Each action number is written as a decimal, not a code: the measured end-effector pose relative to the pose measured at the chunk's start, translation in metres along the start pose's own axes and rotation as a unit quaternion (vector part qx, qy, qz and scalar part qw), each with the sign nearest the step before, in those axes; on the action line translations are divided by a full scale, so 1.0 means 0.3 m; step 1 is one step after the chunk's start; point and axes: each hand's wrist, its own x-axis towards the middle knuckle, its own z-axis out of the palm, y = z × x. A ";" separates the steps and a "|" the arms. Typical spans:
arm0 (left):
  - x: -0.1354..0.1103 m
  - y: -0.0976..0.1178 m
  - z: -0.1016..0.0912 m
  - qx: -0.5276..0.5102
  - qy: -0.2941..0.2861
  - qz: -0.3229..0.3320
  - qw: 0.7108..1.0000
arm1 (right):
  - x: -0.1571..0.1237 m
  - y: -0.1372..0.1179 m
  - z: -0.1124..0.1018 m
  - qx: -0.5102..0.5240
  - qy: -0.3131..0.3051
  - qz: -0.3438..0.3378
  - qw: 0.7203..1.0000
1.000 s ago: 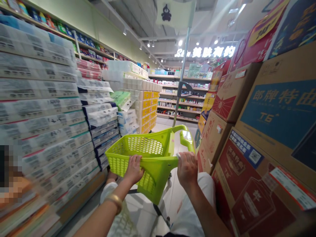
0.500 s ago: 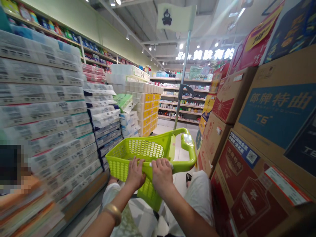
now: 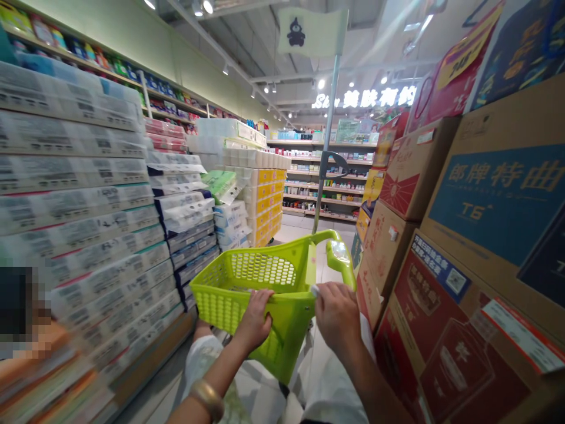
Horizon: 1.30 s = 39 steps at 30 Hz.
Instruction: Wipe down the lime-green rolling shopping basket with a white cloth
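A lime-green plastic shopping cart (image 3: 247, 306) with a perforated basket stands right in front of me, a tall flag pole (image 3: 329, 123) at its far end. My left hand (image 3: 255, 318) grips the basket's near rim, fingers curled over it. My right hand (image 3: 338, 312) is closed at the green handle side, with a small white wad (image 3: 315, 290) showing at its fingertips; most of the wad is hidden. A display panel (image 3: 339, 249) sits on the handle beyond that hand.
Stacked packs of tissue paper (image 3: 79, 176) line the left side. Cartons (image 3: 494, 194) are piled high close on the right. Stocked shelves (image 3: 326, 176) stand at the back. A pixelated patch covers part of the lower left.
My right hand has slid right along the cart from the rim beside my left hand to the handle side, the white wad with it. My left hand has shifted slightly right.
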 end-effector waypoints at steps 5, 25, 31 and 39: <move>0.000 0.026 0.018 -0.005 0.013 -0.002 1.000 | -0.024 0.124 -0.028 0.053 0.111 0.029 0.992; 0.004 0.021 0.028 -0.008 0.007 -0.003 1.000 | -0.005 -0.105 0.033 -0.006 -0.040 -0.025 0.999; 0.004 0.031 0.033 -0.015 0.017 -0.006 1.000 | -0.004 0.083 -0.057 0.020 0.042 0.033 0.998; -0.008 0.048 0.055 0.005 0.033 -0.008 0.999 | -0.005 -0.094 0.004 -0.058 -0.037 -0.013 0.998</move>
